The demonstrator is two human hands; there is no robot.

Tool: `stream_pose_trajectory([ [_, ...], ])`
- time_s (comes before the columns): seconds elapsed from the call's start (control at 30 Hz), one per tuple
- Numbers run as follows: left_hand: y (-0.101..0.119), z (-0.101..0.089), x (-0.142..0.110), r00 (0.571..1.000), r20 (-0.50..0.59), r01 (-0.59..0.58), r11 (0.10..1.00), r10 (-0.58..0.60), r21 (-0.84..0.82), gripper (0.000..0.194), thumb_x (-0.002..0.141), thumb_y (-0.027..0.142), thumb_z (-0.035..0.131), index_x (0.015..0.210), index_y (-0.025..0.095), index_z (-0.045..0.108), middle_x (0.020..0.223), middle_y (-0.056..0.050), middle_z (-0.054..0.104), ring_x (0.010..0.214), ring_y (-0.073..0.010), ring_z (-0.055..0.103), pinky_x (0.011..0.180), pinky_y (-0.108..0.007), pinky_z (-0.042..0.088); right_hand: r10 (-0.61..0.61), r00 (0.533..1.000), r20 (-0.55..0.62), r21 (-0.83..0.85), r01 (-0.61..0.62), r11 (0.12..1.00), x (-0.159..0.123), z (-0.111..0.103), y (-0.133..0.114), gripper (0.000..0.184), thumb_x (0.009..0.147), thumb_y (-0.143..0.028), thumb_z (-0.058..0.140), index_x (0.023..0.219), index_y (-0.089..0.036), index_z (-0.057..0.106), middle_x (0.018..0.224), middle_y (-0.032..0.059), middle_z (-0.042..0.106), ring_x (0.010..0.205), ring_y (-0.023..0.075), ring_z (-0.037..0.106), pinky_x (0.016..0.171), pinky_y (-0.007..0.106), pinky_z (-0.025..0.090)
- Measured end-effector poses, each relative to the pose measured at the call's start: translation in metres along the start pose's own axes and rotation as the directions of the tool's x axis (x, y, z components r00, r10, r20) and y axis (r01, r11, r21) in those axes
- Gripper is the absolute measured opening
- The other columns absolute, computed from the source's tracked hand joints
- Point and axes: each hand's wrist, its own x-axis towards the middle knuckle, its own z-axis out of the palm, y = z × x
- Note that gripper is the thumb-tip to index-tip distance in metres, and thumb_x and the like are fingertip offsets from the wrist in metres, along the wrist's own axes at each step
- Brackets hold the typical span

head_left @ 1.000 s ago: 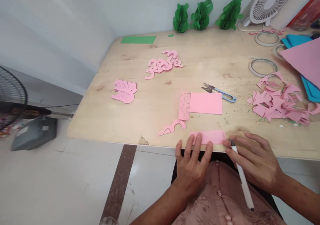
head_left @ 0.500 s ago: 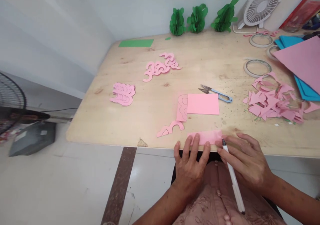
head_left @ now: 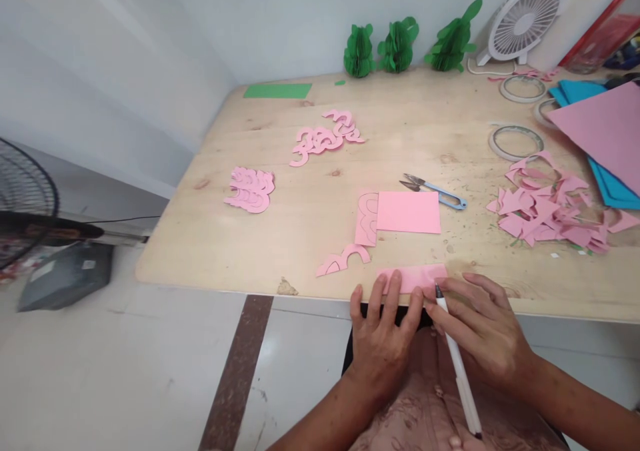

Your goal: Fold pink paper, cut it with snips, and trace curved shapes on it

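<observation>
Near the front edge of the table lies a narrow pink paper strip point(head_left: 413, 276). My left hand point(head_left: 381, 344) presses on its near side with fingers spread. My right hand point(head_left: 484, 331) grips a white pen point(head_left: 459, 369) between thumb and fingers, its dark tip over the strip's right part. Behind the strip is a plain pink paper rectangle point(head_left: 409, 212). Against its left side sits a pink piece with drawn curves point(head_left: 367, 221). A wavy pink cutout point(head_left: 345, 260) rests just left of the strip. Thread snips point(head_left: 440, 192) lie partly behind the rectangle.
Pink scraps point(head_left: 545, 204) are heaped at the right, beside tape rolls point(head_left: 516, 142) and coloured sheets point(head_left: 607, 134). Curved pink cutouts point(head_left: 327, 137) and a stacked bunch point(head_left: 251, 189) lie at the left. Green paper figures point(head_left: 397, 45) and a white fan point(head_left: 524, 23) stand at the back.
My right hand and the pen have shifted slightly left, so the tip moves inward from the strip's right end. My left hand stays on the strip. The view has tilted a little.
</observation>
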Motion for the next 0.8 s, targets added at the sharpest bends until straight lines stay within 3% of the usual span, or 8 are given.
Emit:
stream_pose_trajectory([
  [0.2, 0.000, 0.002, -0.001, 1.000, -0.019, -0.002, 1.000, 0.002, 0.016, 0.042, 0.084, 0.025, 0.057, 0.126, 0.023, 0.058, 0.139, -0.015, 0.050, 0.133, -0.0309, 0.038, 0.110, -0.056, 0.018, -0.023, 0.997, 0.067, -0.039, 0.025, 0.999, 0.001, -0.004, 0.000, 0.029, 0.092, -0.008, 0.042, 0.107, -0.019, 0.065, 0.093, 0.0045, 0.073, 0.109, 0.0206, 0.061, 0.102, 0.046, 0.033],
  [0.43, 0.000, 0.003, -0.001, 1.000, -0.019, -0.002, 1.000, 0.003, 0.029, 0.040, 0.085, 0.021, 0.056, 0.124, 0.024, 0.058, 0.139, -0.013, 0.051, 0.132, -0.0294, 0.040, 0.109, -0.055, 0.020, -0.056, 0.998, 0.016, -0.052, 0.056, 0.997, -0.004, -0.013, 0.007, 0.025, 0.088, -0.006, 0.049, 0.102, -0.019, 0.065, 0.090, 0.0043, 0.073, 0.103, 0.0205, 0.063, 0.100, 0.044, 0.037],
  [0.8, -0.001, 0.002, -0.003, 1.000, 0.019, -0.012, 0.999, 0.011, 0.047, 0.045, 0.085, 0.024, 0.057, 0.130, 0.024, 0.055, 0.143, -0.013, 0.046, 0.135, -0.0302, 0.035, 0.111, -0.056, 0.017, -0.033, 0.999, 0.030, -0.053, 0.035, 0.998, -0.005, 0.001, 0.004, 0.030, 0.090, -0.006, 0.045, 0.113, -0.014, 0.063, 0.099, 0.0082, 0.072, 0.114, 0.0268, 0.056, 0.101, 0.052, 0.032],
])
